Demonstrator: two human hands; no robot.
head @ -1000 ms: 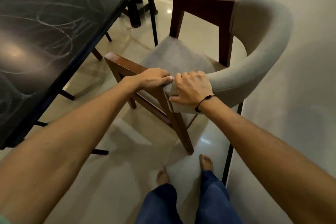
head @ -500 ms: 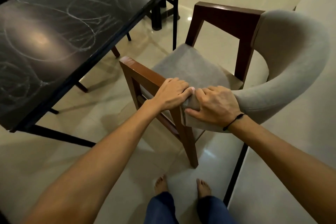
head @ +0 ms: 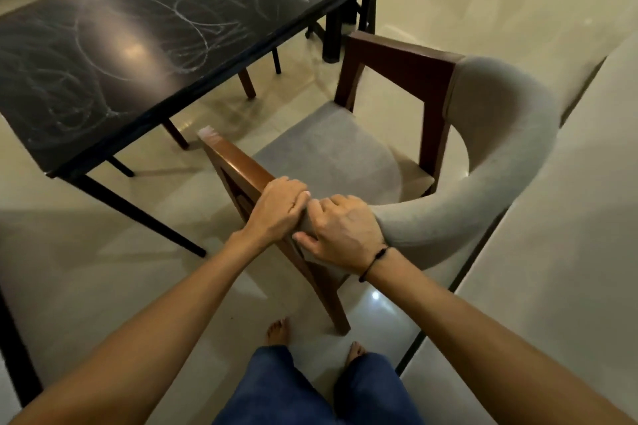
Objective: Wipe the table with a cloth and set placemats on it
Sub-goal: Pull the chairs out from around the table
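Together, left hand (head: 276,209) and right hand (head: 343,233) clasp the chair (head: 497,134) armrest, fingers (head: 322,205) curled over it; scribbled table (head: 165,31) beyond.

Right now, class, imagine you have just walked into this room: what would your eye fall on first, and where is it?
First, both hands gripping the chair in the middle: the left hand on its wooden arm, the right hand on the grey padded back. Next, the black table at upper left, its top covered in pale scribbled marks.
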